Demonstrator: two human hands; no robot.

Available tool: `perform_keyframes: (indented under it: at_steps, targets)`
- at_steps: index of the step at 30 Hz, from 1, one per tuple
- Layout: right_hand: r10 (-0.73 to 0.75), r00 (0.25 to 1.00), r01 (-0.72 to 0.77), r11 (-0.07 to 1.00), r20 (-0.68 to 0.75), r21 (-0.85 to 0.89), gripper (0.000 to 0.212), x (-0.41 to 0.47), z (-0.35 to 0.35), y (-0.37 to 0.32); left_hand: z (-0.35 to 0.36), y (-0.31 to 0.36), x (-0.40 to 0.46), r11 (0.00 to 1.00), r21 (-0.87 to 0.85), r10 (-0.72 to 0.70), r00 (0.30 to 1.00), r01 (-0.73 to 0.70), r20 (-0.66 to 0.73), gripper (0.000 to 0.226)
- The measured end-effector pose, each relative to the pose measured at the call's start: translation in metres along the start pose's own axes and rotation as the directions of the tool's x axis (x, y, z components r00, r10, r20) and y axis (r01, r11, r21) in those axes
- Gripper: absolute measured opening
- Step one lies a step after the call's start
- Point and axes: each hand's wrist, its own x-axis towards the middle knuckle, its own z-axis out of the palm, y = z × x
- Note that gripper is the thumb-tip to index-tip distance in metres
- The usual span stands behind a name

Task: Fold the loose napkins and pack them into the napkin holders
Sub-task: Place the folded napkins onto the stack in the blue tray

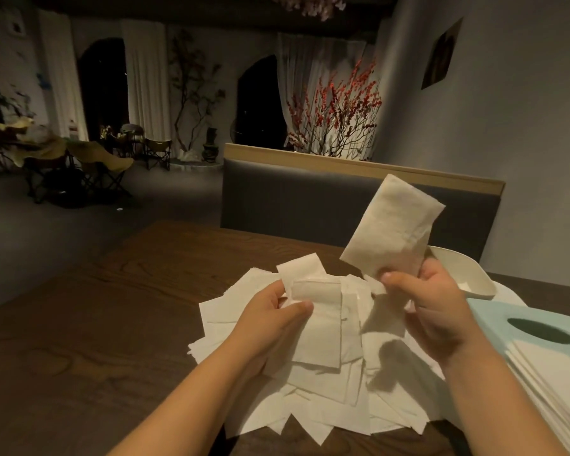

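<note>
A big pile of loose napkins is spread on the brown desk, near its right edge and close to the near edge. The white sheets lie over each other at many angles.

The left hand is held just above the pile. Its thumb and fingers are curled round a small folded napkin, which hangs down from the pinch. The top part of that napkin is bent over.

The right hand is lifted higher, over the right side of the pile. A larger folded napkin is pinched at its lower edge between the thumb and fingers, and it sticks up and tilts to the right.

A white napkin holder is seen behind the right hand, toward the far right part of the desk. A pale green box with an oval hole lies at the right edge, on top of a neat stack of napkins.

A grey bench back with a wooden top is seen past the far edge of the desk.
</note>
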Motion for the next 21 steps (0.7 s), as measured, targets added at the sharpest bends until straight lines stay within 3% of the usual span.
perform_keyframes:
  at_steps: [3, 5, 8, 15, 18, 21]
  targets:
    - [0.139, 0.973, -0.099, 0.974, 0.186, -0.205, 0.026, -0.006, 0.011, 0.007, 0.000, -0.003, 0.004, 0.999, 0.045, -0.009, 0.999, 0.010, -0.039, 0.013]
    - [0.196, 0.953, -0.109, 0.932, 0.230, -0.345, 0.018, -0.011, 0.021, 0.014, 0.000, -0.004, 0.005, 0.998, 0.055, -0.016, 0.997, 0.021, -0.079, 0.011]
    - [0.254, 0.943, -0.156, 0.908, 0.215, -0.388, 0.010, -0.010, 0.027, 0.020, 0.002, -0.003, 0.005, 0.997, -0.005, -0.073, 0.994, 0.073, -0.078, 0.014]
    - [0.418, 0.891, -0.298, 0.834, 0.178, -0.464, 0.048, -0.004, 0.025, 0.023, 0.004, 0.005, 0.004, 0.982, -0.047, -0.189, 0.971, 0.184, -0.145, 0.017]
    - [0.455, 0.881, -0.364, 0.827, 0.128, -0.429, 0.032, 0.000, 0.025, 0.027, 0.004, 0.010, -0.002, 0.973, -0.106, -0.217, 0.967, 0.204, -0.133, 0.007]
    - [0.460, 0.883, -0.390, 0.829, 0.093, -0.402, 0.020, 0.000, 0.024, 0.027, 0.001, 0.010, -0.005, 0.947, -0.204, -0.258, 0.966, 0.248, -0.025, 0.034]
